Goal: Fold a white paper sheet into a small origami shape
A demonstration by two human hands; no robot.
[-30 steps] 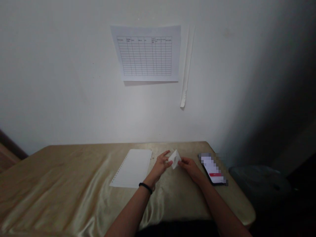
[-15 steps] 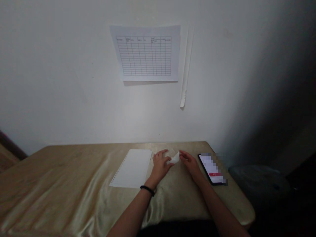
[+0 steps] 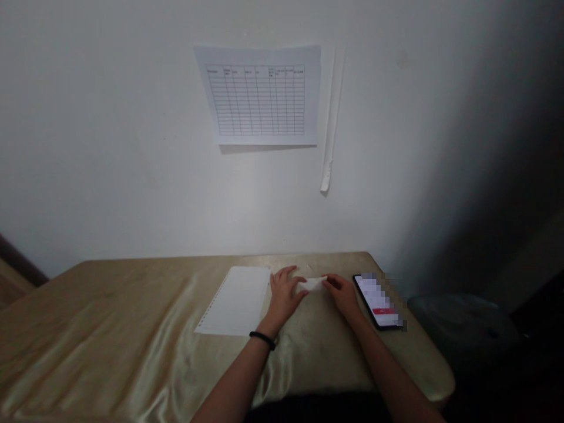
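Observation:
A small piece of white paper [image 3: 314, 285] is stretched between my two hands, just over the cloth. My left hand [image 3: 284, 292] pinches its left end with thumb and index finger, the other fingers spread out. At the right end, the fingertips of my right hand [image 3: 341, 292] are closed on the paper. Left of my left hand lies a white sheet of loose-leaf paper [image 3: 238, 299], with a row of holes down its left edge. A black band [image 3: 263, 339] circles my left wrist.
A smartphone [image 3: 379, 302] with a lit screen lies right of my right hand on the satin-covered table [image 3: 110, 329]. On the wall hang a printed table sheet [image 3: 259, 97] and a narrow white strip [image 3: 328, 147]. Beyond the table's right edge sits a dark, translucent object [image 3: 462, 329].
The small paper's right end has come down, so the piece now lies more level. My right hand's fingers have closed further on it. My left hand has barely shifted.

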